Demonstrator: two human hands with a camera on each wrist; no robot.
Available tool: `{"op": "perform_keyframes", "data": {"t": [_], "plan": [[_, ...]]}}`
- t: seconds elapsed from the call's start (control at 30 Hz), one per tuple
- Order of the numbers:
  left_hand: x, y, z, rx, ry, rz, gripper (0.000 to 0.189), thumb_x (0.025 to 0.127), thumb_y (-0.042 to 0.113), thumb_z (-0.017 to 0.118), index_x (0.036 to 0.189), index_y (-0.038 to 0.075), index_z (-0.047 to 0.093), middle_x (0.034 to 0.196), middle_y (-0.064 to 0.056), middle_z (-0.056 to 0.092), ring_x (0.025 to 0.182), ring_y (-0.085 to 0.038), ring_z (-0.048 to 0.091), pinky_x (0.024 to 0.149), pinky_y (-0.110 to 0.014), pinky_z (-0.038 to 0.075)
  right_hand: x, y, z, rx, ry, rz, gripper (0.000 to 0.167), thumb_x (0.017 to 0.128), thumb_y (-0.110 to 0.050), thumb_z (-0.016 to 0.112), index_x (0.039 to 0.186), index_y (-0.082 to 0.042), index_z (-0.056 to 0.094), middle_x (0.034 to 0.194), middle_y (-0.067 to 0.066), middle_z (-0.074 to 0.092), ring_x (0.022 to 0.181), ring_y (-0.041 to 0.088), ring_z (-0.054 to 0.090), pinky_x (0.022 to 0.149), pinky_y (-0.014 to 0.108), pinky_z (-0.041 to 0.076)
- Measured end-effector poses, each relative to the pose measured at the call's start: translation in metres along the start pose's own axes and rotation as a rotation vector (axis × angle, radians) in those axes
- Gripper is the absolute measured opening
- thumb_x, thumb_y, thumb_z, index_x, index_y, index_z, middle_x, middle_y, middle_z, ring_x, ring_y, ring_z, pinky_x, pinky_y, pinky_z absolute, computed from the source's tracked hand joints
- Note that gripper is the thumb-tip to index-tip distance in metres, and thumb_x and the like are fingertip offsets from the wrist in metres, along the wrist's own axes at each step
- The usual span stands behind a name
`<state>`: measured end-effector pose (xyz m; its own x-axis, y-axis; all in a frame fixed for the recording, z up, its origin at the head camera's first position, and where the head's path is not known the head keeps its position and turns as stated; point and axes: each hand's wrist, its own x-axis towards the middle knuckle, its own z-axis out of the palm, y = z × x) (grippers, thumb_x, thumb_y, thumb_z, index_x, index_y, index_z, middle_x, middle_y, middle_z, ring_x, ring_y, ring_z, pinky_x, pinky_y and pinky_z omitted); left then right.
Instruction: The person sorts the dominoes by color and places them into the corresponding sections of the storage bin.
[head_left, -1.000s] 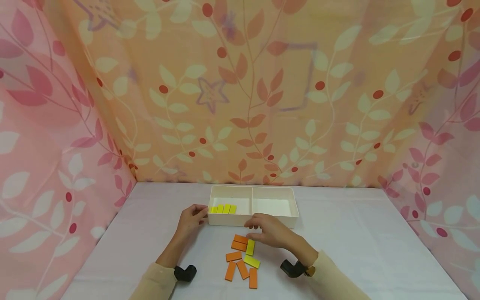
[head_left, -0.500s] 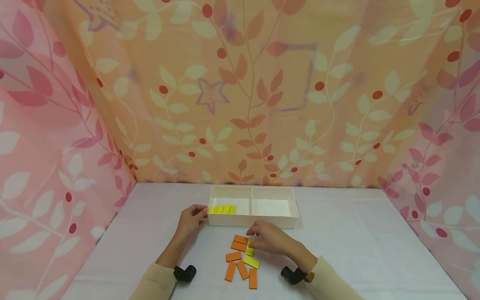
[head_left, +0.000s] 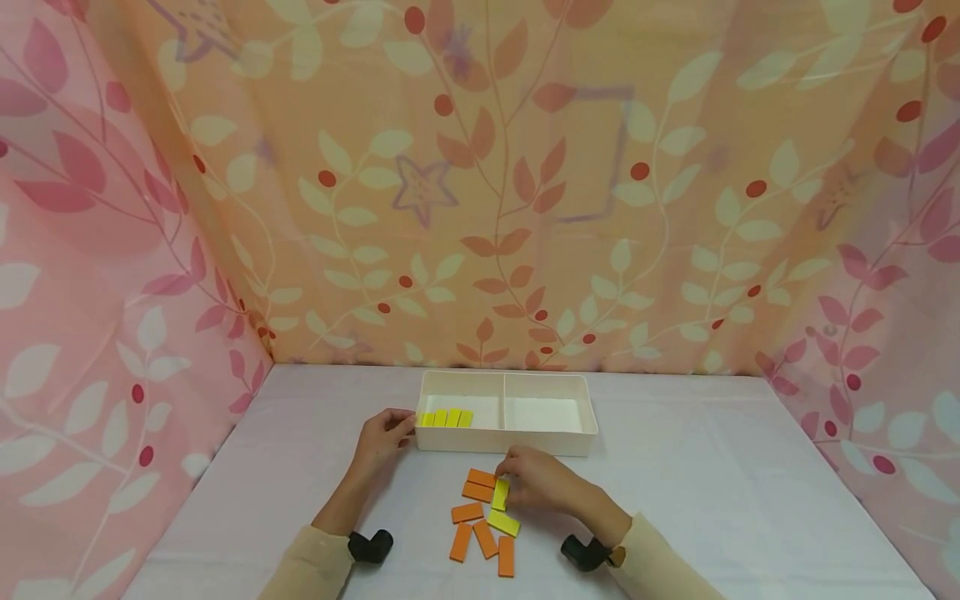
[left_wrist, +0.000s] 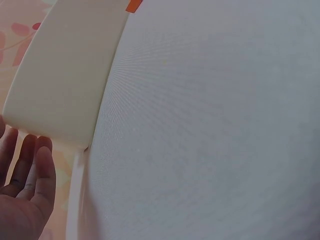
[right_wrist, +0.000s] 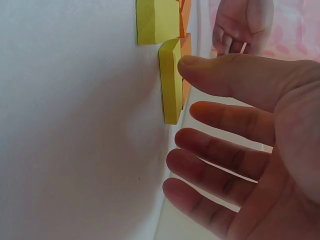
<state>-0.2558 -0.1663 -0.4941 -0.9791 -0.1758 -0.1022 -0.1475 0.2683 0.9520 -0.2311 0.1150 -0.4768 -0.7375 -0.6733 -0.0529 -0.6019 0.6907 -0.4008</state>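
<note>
- Floral cloth [head_left: 495, 167] hangs behind and beside a pale surface [head_left: 690, 467].
- Left hand [head_left: 382, 440] has loosely extended fingers, gripping nothing, fingertips at the end wall of the cream box [head_left: 551, 442].
- Right hand [head_left: 542, 477] is spread, thumb and fingers parted around the edge of the nearer-lying yellow block [head_left: 499, 495] without closing on it; I cannot tell whether the thumb touches.
- Second yellow block [head_left: 503, 523] lies on the near side of the right hand.
- Six orange blocks [head_left: 477, 492] lie left of the right hand.
- Four yellow blocks [head_left: 453, 418] sit in the box compartment beside the left hand.
</note>
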Motion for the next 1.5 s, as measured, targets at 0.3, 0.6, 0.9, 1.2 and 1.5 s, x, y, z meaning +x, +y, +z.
{"op": "perform_keyframes", "data": {"t": [0.3, 0.6, 0.9, 1.2, 1.5], "plan": [[-0.0013, 0.0009, -0.0004, 0.007, 0.001, -0.006, 0.027, 0.097, 0.019, 0.060, 0.115, -0.001, 0.062, 0.110, -0.017, 0.066, 0.093, -0.020, 0.066, 0.082, -0.034, 0.056, 0.0025, -0.0001, 0.0063, 0.005, -0.025, 0.029, 0.038, 0.073, -0.022, 0.082, 0.109, -0.015, 0.073, 0.095, -0.007, 0.060, 0.080, 0.003, 0.046, 0.072, 0.018, 0.044], [-0.0004, 0.0012, -0.0004, 0.010, -0.004, -0.005, 0.027, 0.097, 0.019, 0.060, 0.115, 0.000, 0.063, 0.109, -0.016, 0.066, 0.092, -0.019, 0.066, 0.082, -0.035, 0.056, 0.0025, -0.0042, 0.0084, -0.012, -0.015, 0.055, 0.039, 0.075, -0.030, 0.082, 0.109, -0.015, 0.072, 0.092, -0.008, 0.057, 0.079, 0.003, 0.045, 0.070, 0.018, 0.043], [-0.0005, 0.0017, -0.0010, 0.015, 0.002, 0.008, 0.027, 0.096, 0.019, 0.060, 0.114, -0.001, 0.063, 0.108, -0.016, 0.067, 0.091, -0.019, 0.066, 0.078, -0.033, 0.056, 0.0013, -0.0058, 0.0091, -0.028, 0.014, 0.078, 0.036, 0.074, -0.030, 0.081, 0.105, -0.015, 0.073, 0.089, -0.008, 0.054, 0.077, 0.004, 0.044, 0.067, 0.018, 0.041], [-0.0023, 0.0021, -0.0001, 0.017, 0.002, 0.009, 0.027, 0.096, 0.019, 0.060, 0.115, -0.001, 0.063, 0.109, -0.017, 0.067, 0.090, -0.018, 0.066, 0.079, -0.034, 0.056, 0.0007, -0.0071, 0.0063, -0.073, 0.002, 0.083, 0.034, 0.074, -0.019, 0.079, 0.107, -0.013, 0.072, 0.093, -0.005, 0.056, 0.079, 0.006, 0.044, 0.069, 0.021, 0.044], [-0.0018, 0.0017, 0.0001, 0.011, 0.008, 0.010, 0.027, 0.096, 0.019, 0.060, 0.115, -0.001, 0.063, 0.109, -0.017, 0.067, 0.090, -0.018, 0.066, 0.079, -0.035, 0.056, 0.0001, -0.0083, 0.0066, -0.087, 0.013, 0.093, 0.038, 0.074, -0.028, 0.082, 0.107, -0.013, 0.072, 0.093, -0.004, 0.056, 0.078, 0.007, 0.044, 0.067, 0.020, 0.042]]}}
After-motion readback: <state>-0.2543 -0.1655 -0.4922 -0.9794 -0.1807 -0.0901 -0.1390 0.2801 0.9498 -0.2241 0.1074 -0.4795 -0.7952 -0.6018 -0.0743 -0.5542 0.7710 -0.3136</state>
